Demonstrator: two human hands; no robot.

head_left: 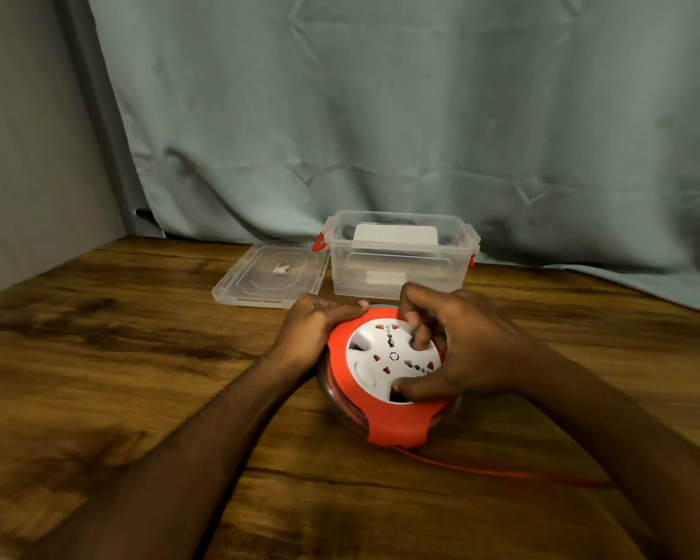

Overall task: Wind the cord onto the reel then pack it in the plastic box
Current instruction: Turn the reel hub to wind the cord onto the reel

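Left hand (314,325) clamped on the reel's (384,414) far-left rim, thumb laid along the red edge, pinning it flat on the wooden table (118,357). Right hand (457,349) curled over the white socket face, fingers pressed into it. The cord (502,472) trails off right across the wood. Behind, the lid (271,274) lies beside the open plastic box (401,256).

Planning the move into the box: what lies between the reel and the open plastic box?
In the head view, only a narrow strip of bare wooden table separates the reel from the plastic box; the right hand overhangs it.
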